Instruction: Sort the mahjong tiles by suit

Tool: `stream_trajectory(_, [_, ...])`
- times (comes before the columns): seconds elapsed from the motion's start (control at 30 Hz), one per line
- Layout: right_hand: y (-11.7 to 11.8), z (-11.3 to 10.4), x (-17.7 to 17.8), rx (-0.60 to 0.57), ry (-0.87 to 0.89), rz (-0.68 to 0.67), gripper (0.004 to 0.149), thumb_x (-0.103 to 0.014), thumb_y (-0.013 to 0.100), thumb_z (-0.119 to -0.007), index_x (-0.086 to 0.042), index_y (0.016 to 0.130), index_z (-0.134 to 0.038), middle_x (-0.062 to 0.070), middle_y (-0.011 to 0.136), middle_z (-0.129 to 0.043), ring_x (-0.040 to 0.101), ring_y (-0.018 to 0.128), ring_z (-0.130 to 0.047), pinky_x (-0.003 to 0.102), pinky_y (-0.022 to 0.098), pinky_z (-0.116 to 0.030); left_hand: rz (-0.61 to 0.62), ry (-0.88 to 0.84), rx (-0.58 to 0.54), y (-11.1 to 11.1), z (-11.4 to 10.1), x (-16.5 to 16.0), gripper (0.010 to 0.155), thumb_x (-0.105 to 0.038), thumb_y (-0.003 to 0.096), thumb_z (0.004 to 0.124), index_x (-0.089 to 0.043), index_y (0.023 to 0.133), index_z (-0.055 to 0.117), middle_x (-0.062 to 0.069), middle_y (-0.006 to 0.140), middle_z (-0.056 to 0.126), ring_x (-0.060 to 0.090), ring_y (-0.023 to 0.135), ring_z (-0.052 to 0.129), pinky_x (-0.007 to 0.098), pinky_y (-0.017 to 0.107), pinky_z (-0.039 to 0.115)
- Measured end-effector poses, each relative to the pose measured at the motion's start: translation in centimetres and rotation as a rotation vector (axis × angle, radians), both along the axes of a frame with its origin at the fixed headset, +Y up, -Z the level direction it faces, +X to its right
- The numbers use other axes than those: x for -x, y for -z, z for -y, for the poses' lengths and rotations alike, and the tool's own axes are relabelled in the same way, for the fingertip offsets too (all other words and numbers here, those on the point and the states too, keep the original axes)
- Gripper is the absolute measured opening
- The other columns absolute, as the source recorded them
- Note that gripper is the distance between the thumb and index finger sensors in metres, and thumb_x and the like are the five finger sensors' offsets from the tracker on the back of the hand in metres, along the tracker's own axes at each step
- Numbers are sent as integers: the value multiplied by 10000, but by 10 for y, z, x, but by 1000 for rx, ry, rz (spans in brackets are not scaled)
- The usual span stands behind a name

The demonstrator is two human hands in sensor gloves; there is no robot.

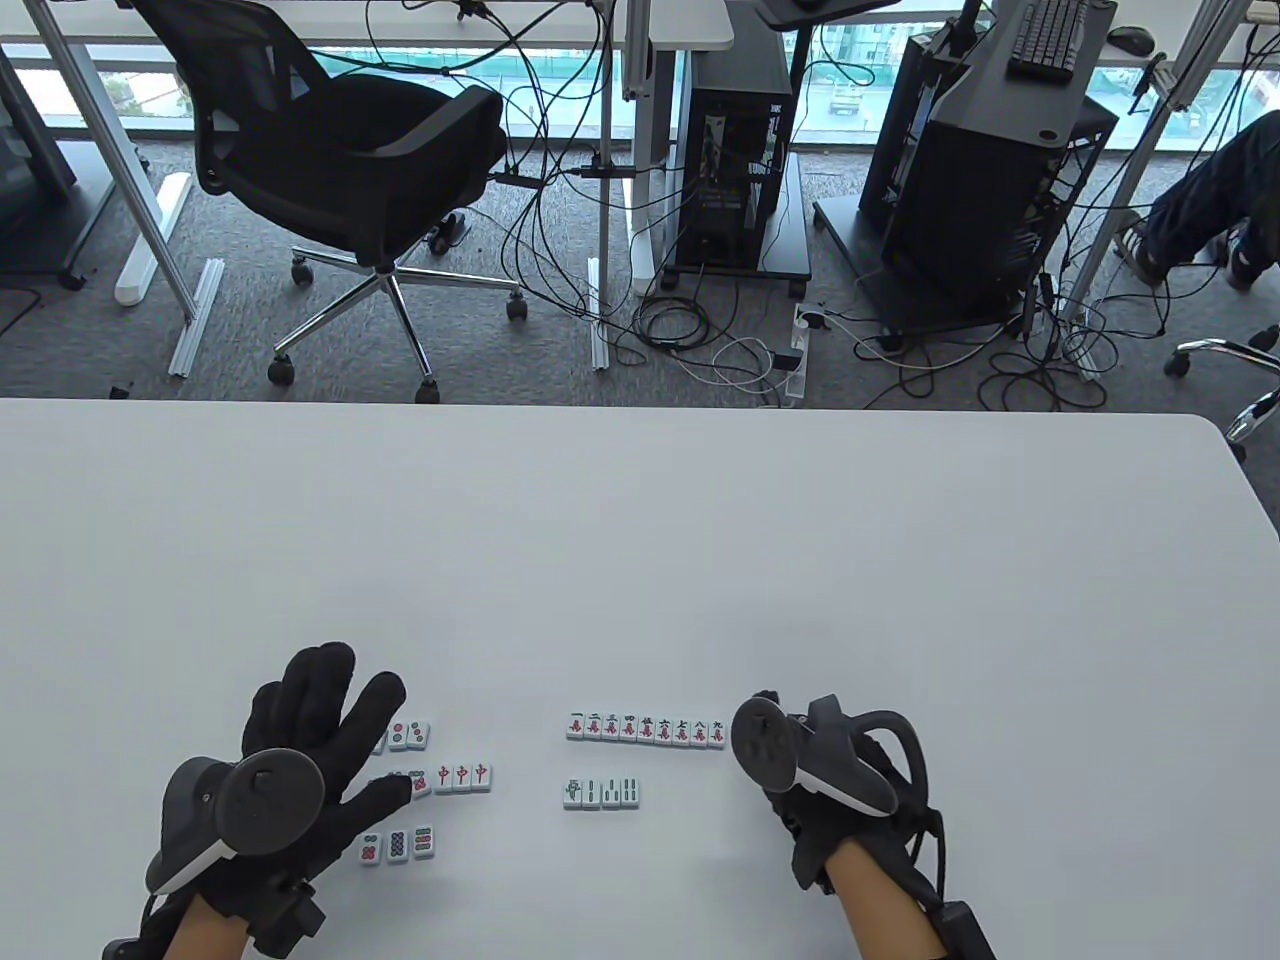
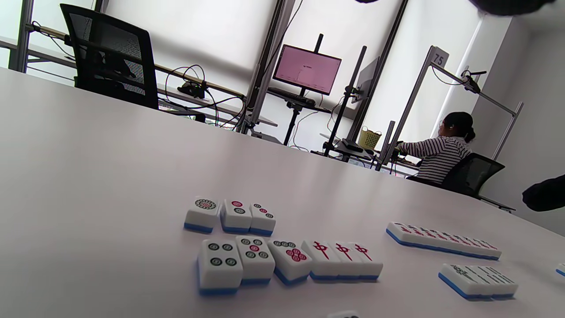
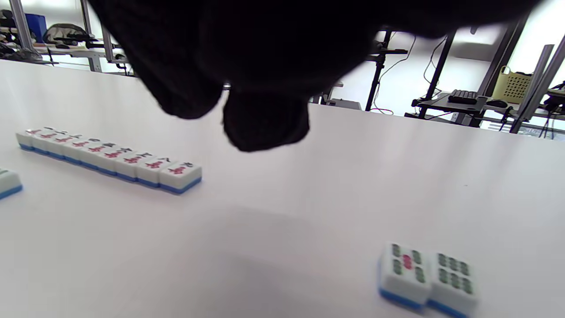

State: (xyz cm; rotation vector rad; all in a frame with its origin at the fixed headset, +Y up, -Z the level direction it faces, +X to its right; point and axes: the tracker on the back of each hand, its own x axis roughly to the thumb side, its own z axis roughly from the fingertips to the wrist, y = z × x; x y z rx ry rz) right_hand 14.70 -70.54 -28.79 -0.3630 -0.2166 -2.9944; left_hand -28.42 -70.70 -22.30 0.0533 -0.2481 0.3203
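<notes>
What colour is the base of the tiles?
Blue, under white tops; left wrist view shows it best.

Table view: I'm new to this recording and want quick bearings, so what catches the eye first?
The long row of character tiles lies mid-table, its right end beside the right hand. The left hand, fingers spread, hovers over the dot tiles and three red dragon tiles. A short bamboo row sits nearer the person than the character row.

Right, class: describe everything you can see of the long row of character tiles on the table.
The long row of character tiles holds nine small blocks, white on top with blue bases, glossy like plastic. They lie face up, side against side in a straight line, showing black numerals over red characters. The row sits on the white table, above a shorter bamboo row. Its right end lies close beside the right hand; contact cannot be told.
</notes>
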Motion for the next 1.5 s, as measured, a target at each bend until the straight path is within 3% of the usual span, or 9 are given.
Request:
stream_trajectory(0.2, [4,18,-35,18,-231,103,603,-329,428,-862,-108,967,-706,19,430,-968,71,114,-854,256,71,-797,-3,6,0,0,1,0,823,-740,384,601,-430,1089,311,-105,1140,-34,232,1138,31,578,808,151])
stream_trajectory(0.6, [14,55,-47,96,-270,145,566,-337,424,-864,-138,941,-746,13,418,-966,65,110,-849,254,68,-797,-8,16,22,2,3,-1,821,-739,384,602,-430,1089,317,-105,1141,-30,232,1139,35,578,809,157])
stream_trajectory(0.8, [14,53,-47,85,-180,104,566,-354,398,-892,-113,899,-787,12,390,-968,58,89,-842,248,51,-791,-11,18,30,2,3,-2,820,-739,384,603,-429,1089,323,-105,1142,-27,232,1139,38,577,809,160])
stream_trajectory(0.97, [-1,42,-11,-14,-52,-46,577,-360,407,-880,-50,883,-782,7,390,-967,55,87,-845,245,48,-793,-7,23,33,3,3,-3,820,-738,385,603,-427,1090,324,-104,1142,-26,233,1139,39,576,810,161])
stream_trajectory(1.13, [-14,39,43,-19,74,-184,578,-351,405,-881,-38,881,-780,13,400,-968,65,94,-850,253,55,-796,-10,33,35,3,3,-3,823,-739,383,604,-424,1091,326,-101,1143,-25,236,1138,41,576,809,164])
stream_trajectory(1.3, [-19,47,84,-3,57,-268,579,-352,404,-880,-36,879,-780,16,406,-969,68,99,-855,256,60,-799,-8,28,38,3,3,-4,818,-738,383,604,-427,1089,329,-103,1142,-24,236,1138,41,574,810,164])
stream_trajectory(1.5, [-15,57,102,36,56,-289,578,-352,409,-874,-32,880,-776,19,412,-968,72,102,-856,260,63,-799,-6,26,37,3,3,-4,819,-738,384,605,-424,1090,330,-101,1143,-24,236,1138,42,575,809,165])
